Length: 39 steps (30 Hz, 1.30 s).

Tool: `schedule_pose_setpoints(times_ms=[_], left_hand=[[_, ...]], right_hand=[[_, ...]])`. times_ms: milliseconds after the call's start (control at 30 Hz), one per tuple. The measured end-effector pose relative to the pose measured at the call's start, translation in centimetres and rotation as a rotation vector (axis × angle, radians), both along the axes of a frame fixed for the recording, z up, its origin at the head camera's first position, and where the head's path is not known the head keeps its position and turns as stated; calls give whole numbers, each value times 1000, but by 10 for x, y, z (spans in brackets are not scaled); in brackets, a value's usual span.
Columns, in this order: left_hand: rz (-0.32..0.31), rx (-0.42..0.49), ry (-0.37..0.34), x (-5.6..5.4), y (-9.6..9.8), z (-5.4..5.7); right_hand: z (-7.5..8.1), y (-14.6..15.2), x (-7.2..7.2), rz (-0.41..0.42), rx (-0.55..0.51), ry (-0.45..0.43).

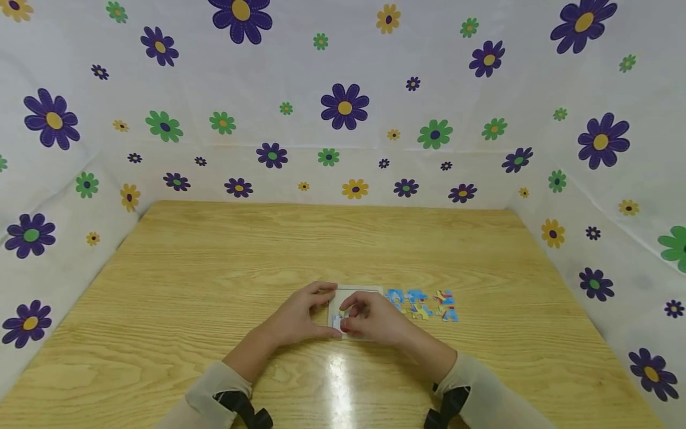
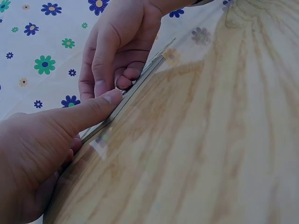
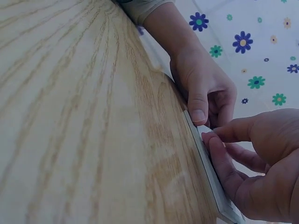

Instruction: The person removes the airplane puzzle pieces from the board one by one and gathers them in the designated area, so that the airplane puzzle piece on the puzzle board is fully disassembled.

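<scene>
A thin white puzzle tray [image 1: 360, 288] lies flat on the table between the two hands. My left hand [image 1: 296, 317] grips its left side, fingers at the far edge and thumb at the near corner. In the left wrist view, that thumb [image 2: 105, 103] presses on the tray's rim. Over the tray, my right hand [image 1: 379, 319] bends down, thumb and fingertips pinching a small puzzle piece [image 1: 337, 320] at the lower left corner; the fingers hide most of it. Close together in the right wrist view are the right hand's fingertips [image 3: 212, 135], low over the tray's surface.
Several loose jigsaw pieces [image 1: 420, 311], blue, yellow and red, lie just right of the tray, partly behind the right hand. The wooden table [image 1: 268, 244] meets a white flowered cloth [image 1: 375, 71] at the back and both sides. Black straps [image 1: 243, 408] circle both wrists.
</scene>
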<state>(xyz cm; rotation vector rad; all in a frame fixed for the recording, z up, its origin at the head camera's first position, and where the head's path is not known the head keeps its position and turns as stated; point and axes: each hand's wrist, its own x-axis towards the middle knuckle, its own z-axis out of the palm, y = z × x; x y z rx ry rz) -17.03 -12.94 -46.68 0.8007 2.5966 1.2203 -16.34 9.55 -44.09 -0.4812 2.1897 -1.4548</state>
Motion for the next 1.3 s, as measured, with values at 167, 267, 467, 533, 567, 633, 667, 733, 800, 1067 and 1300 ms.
schedule_pose_setpoints(times_ms=[167, 267, 467, 533, 567, 633, 667, 733, 800, 1067, 1300], left_hand=[[-1, 12, -4, 0, 0, -1], [-3, 7, 6, 0, -1, -1], [-8, -11, 28, -2, -1, -3], [-6, -18, 37, -3, -1, -4], [-7, -17, 43, -2, -1, -4], [-8, -14, 50, -2, -1, -4], [-9, -14, 54, -2, -1, -4], [-10, -7, 50, -2, -1, -3], [-12, -2, 45, -1, 0, -2], [-4, -1, 10, -1, 2, -2], [4, -3, -10, 0, 2, -2]], right_hand=[[0, 1, 2, -68, -80, -67], [1, 3, 3, -86, -79, -69], [4, 14, 6, -81, -44, -29], [5, 18, 7, -80, -48, -29], [6, 19, 8, -81, -56, -38], [6, 23, 9, -87, -83, -68], [6, 24, 10, -93, -100, -88], [6, 28, 11, -96, -136, -127], [5, 32, 11, -97, -155, -152], [0, 52, 13, -121, -179, -200], [0, 69, 18, -155, -203, -220]])
